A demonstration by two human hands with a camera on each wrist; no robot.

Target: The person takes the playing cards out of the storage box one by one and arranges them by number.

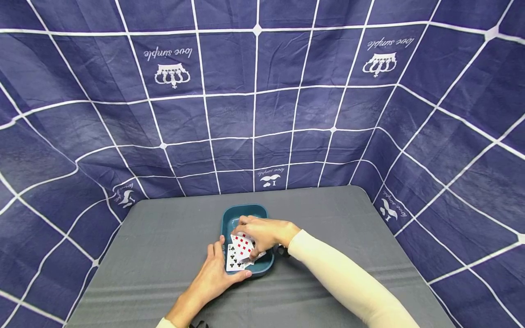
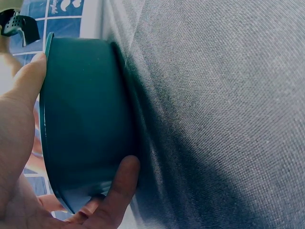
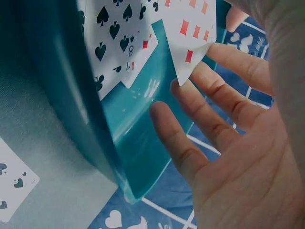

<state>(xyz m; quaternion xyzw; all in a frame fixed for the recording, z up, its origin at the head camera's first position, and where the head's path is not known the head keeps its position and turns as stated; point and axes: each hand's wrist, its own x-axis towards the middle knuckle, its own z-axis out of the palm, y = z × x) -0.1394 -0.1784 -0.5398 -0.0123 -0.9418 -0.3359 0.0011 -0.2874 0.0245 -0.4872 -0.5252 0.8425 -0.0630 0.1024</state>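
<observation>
Right hand: your right hand reaches over the tray from the right; fingers and thumb pinch a diamond card.
Diamond card: face up to the head cam, tilted, inside the tray outline, over the other cards.
Left hand: your left hand grips the tray's near-left corner, thumb at the near rim, fingers spread along the left side.
Tray: teal tray, upright on the grey desk, long side running away from you.
Cards in tray: club card face up at the near-left; spade card overlapping others in the right wrist view; exact count hidden.
Stray card: loose card with black pips, on the desk outside the tray.
Backdrop: blue cloth, white grid.
</observation>
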